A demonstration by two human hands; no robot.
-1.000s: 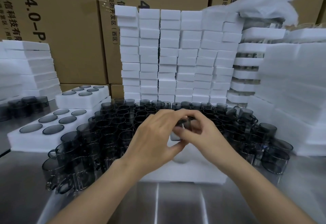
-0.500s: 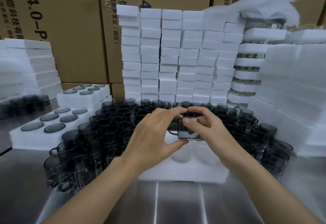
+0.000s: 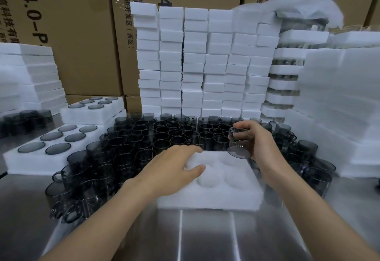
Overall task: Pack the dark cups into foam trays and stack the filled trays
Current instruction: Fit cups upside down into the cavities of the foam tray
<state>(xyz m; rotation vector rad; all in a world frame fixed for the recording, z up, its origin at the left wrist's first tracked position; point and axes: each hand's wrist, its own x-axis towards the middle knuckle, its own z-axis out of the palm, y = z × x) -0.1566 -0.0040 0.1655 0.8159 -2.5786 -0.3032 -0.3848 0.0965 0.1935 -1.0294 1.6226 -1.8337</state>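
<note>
A white foam tray (image 3: 226, 197) with round hollows, none holding a cup, lies on the steel table in front of me. My left hand (image 3: 174, 166) rests on the tray's near-left part, fingers fairly straight. Above the tray's far right corner my right hand (image 3: 255, 139) grips one dark cup (image 3: 238, 145), tilted with its base toward me. A big crowd of loose dark cups (image 3: 160, 135) stands behind and to the left of the tray, with more on the right (image 3: 310, 170).
Two filled foam trays (image 3: 37, 160) (image 3: 86, 114) sit at the left, the farther one higher. Stacks of foam pieces (image 3: 197, 59) rise behind the cups, more foam at right (image 3: 341, 104) and left (image 3: 30, 75). Cardboard boxes (image 3: 78, 34) form the back wall.
Both hands held one cup together over the tray. Now my left hand has let go and dropped onto the tray, while my right hand carried the cup to the right.
</note>
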